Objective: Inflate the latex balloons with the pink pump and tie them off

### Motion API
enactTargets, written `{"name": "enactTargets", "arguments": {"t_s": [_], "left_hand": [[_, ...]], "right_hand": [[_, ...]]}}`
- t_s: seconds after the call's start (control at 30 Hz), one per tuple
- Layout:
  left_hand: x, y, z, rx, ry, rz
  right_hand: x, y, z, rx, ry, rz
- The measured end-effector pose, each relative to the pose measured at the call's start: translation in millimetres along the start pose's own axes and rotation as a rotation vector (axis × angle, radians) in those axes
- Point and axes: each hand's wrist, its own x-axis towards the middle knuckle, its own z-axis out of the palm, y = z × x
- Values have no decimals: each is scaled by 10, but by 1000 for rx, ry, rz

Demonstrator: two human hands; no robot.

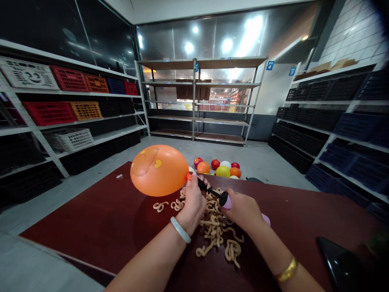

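An inflated orange balloon [165, 174] with small yellow patches hangs over the left part of the table. My left hand [194, 198], a pale bangle on its wrist, is closed round the balloon's neck and the black front end of a hand pump [215, 192]. My right hand [243, 209], with a gold bracelet on its wrist, grips the pump's light purple part. A black rod shows between the two hands. Beneath them lies a heap of beige curly strands [214, 227], partly covered by my hands; several stray pieces lie to its left.
The dark red table [100, 219] spans the foreground. Beyond its far edge sit several coloured balloons [223, 171]. A glossy black object [340, 259] rests at the right. Shelves with crates [50, 112] line both sides, and a rack [194, 101] stands at the back.
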Motion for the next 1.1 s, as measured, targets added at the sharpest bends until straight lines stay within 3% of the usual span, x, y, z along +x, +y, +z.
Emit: {"name": "enactTargets", "arguments": {"t_s": [0.17,0.3,0.5,0.63,0.73,0.87,1.1], "left_hand": [[-220,-241,35,78,-4,-57],[-259,-222,76,126,22,-16],[-7,151,128,96,21,63],[300,473,16,31,95,152],[401,556,-61,7,114,161],[344,422,-80,-19,69,152],[-26,-79,1,-3,72,-22]], "right_hand": [[-31,-110,-14,42,20,10],[-61,-152,-59,48,48,2],[-40,-90,-140,33,40,34],[24,87,-128,10,18,24],[58,203,-88,0,10,5],[50,219,-53,-46,13,3],[-27,-14,-77,-46,17,-5]]}}
